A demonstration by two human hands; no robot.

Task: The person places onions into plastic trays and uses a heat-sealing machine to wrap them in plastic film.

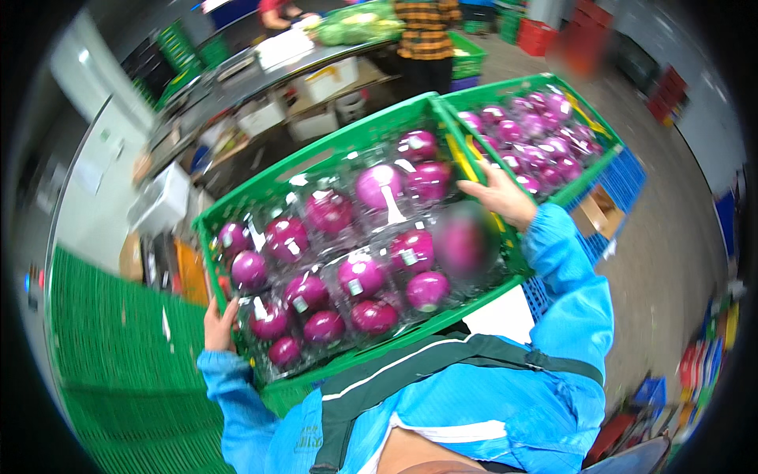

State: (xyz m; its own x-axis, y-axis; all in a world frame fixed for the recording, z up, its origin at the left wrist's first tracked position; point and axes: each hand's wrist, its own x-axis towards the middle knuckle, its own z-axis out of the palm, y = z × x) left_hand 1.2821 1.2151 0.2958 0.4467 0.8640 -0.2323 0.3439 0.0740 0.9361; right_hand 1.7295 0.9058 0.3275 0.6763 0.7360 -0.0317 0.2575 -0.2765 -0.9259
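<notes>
A green plastic crate [308, 157] spans the space before my body, tilted in the picture. Red onions [329, 211] in clear plastic packs, some with small labels, fill it. My left hand [220, 324] grips the crate's left end, its thumb over the rim. At the opposite end my right hand [500, 192] holds the rim beside a yellow handle, fingers partly hidden. Touching or close to that end is a second green crate [494, 90], which contains smaller packed red onions [551, 145]. One onion pack near my right hand appears blurred.
Blue crates [630, 172] with an open cardboard box [597, 210] stand below the second crate. Beyond is a metal worktable [237, 89] bearing green vegetables [361, 26]; two people are there. Stacked green crates [118, 349] rise at the left. Red crates [536, 37] sit farther back.
</notes>
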